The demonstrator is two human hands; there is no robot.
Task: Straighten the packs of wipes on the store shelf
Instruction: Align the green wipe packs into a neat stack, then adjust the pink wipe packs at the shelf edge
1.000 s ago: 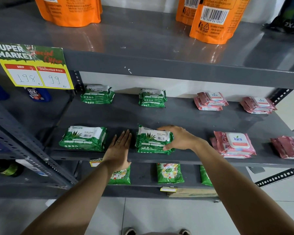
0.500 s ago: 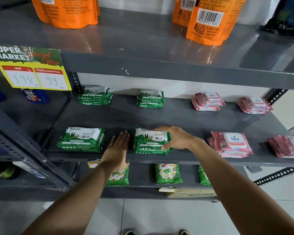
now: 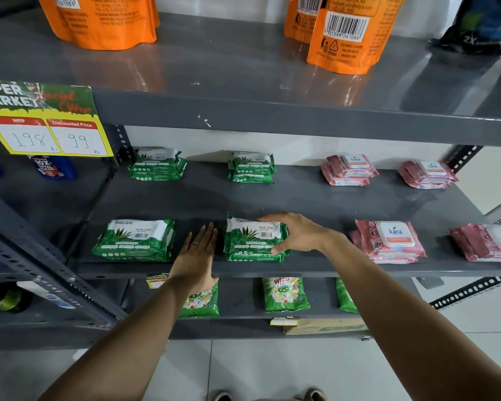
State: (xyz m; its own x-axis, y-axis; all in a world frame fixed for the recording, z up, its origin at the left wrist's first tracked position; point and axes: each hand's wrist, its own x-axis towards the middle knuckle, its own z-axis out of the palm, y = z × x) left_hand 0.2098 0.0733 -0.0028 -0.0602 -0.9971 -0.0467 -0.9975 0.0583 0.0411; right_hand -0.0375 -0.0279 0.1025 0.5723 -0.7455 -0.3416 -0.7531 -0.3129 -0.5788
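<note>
On the grey middle shelf lie green Origami wipe packs and pink Kara wipe packs in a front and a back row. My right hand grips the right side of the front middle green stack, which sits slightly askew. My left hand lies flat on the shelf just left of that stack, fingers straight, a ring on one finger, holding nothing. Another green stack lies front left. Two green stacks lie at the back. Pink stacks lie front right and back right.
The upper shelf overhangs with orange pouches and a price sign at its left edge. Below, green detergent packets stand on a lower shelf. A slotted metal upright runs at the left.
Both hands stay at the front middle green stack; the right hand has shifted slightly along its right side. The view has moved a little closer.
</note>
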